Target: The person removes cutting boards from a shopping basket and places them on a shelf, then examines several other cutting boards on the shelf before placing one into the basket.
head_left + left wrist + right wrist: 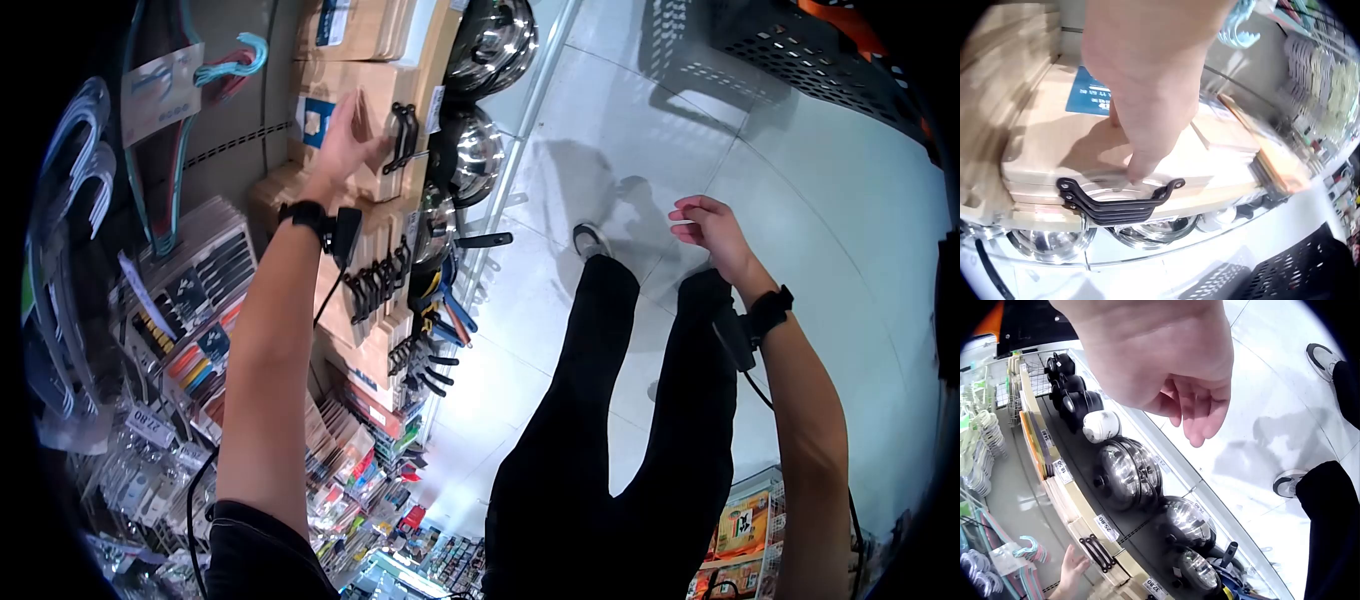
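Shelving fills the left side, pale floor tiles [830, 200] the right. Leftmost I see plastic hangers [85, 150]. Right of them, my left hand [345, 150] reaches down onto the stacked wooden boards [1041, 147], relaxed and ungripping, a digit by the near edge. I judge these boards stiff, sturdy and fairly heavy; I'd take one by its black handle [1116, 204]. Metal pans [490, 45] sit just right. Rightmost, my right hand [715, 230] hangs over the tiles, fingers loosely bent, empty.

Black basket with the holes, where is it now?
In the head view, the black basket is at the top right, over pale floor, past the person's right hand.
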`<state>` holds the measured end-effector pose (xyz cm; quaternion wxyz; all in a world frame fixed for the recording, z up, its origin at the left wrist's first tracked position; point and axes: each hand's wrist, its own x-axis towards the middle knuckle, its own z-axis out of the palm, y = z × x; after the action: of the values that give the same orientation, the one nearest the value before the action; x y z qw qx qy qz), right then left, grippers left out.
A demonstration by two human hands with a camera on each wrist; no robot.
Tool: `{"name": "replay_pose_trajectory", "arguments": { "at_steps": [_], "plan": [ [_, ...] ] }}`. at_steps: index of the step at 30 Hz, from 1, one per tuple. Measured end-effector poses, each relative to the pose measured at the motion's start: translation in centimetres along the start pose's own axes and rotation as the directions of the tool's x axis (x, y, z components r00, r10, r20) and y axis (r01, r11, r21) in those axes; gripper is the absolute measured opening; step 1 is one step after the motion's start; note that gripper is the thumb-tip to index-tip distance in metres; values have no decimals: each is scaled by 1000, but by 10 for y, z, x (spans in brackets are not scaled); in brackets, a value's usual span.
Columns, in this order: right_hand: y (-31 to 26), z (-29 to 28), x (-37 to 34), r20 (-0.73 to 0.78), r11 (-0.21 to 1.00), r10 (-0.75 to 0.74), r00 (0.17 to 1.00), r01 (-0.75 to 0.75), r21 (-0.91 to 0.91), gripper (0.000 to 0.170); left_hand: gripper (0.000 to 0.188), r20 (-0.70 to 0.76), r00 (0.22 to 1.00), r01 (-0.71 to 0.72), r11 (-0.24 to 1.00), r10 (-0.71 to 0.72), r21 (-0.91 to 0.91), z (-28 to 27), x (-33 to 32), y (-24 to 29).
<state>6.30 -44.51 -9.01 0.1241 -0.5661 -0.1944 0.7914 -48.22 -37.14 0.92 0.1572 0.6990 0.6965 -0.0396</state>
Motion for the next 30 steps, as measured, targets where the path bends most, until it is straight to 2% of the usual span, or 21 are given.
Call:
{"name": "replay_pose_trajectory", "arguments": {
  "at_steps": [1, 2, 5, 6, 9, 10, 12, 13, 14, 17, 18, 19, 21, 24, 27, 30],
  "plan": [
    [0, 2, -3, 7, 1000, 18, 1000, -18, 7, 22, 89, -10, 1000, 17, 999, -17, -43, -5, -18, -8],
    [1, 2, -4, 14, 1000, 18, 1000, -18, -24, 23, 71, -42, 999, 33, 999, -33, 4, -19, -43, 12],
    [1, 8, -12, 57, 1000, -11, 998, 12, -21, 23, 55, 67, 998, -10, 991, 1, 137, -50, -110, 51],
    [2, 10, -15, 64, 1000, -10, 998, 12, -26, 23, 46, 133, 986, -126, 966, 98, 227, -54, -132, 53],
    [10, 13, -13, 101, 998, 17, 995, -10, -65, 23, 48, 387, 877, -450, 769, 284, 454, -52, -160, 48],
    [16, 14, -13, 96, 997, 26, 995, -19, -70, 23, 51, 371, 877, -465, 737, 305, 490, -48, -158, 43],
    [24, 12, -9, 80, 996, 35, 996, -28, -82, 24, 53, 395, 917, -269, 821, 58, 503, -42, -145, 49],
    [28, 11, -9, 67, 996, 42, 997, -36, -86, 24, 54, 407, 911, -166, 845, -66, 509, -37, -137, 56],
    [31, 12, -10, 59, 995, 52, 997, -46, -89, 24, 56, 453, 862, -111, 788, -227, 606, -33, -128, 63],
    [39, 18, -12, 63, 993, 62, 996, -55, -104, 24, 65, 574, 686, -136, 697, -447, 705, -22, -113, 87],
    [42, 18, -13, 67, 993, 61, 996, -53, -109, 24, 67, 521, 793, -241, 625, -314, 743, -5, -125, 74],
    [45, 18, -15, 63, 993, 62, 996, -55, -105, 24, 71, 435, 870, -255, 542, -234, 801, 9, -134, 67],
    [50, 19, -15, 70, 994, 58, 996, -51, -97, 24, 72, 401, 874, -234, 487, -273, 841, 24, -132, 53],
    [50, 20, -15, 65, 994, 61, 996, -55, -93, 23, 75, 404, 874, -233, 494, -272, 837, 25, -130, 46],
    [55, 20, -12, 73, 994, 70, 995, -63, -88, 23, 64, 417, 880, -240, 546, -226, 802, 21, -127, 37],
    [61, 20, -11, 81, 995, 68, 994, -62, -73, 24, 62, 416, 897, -279, 538, -150, 795, 24, -124, 27]
  ]
}}
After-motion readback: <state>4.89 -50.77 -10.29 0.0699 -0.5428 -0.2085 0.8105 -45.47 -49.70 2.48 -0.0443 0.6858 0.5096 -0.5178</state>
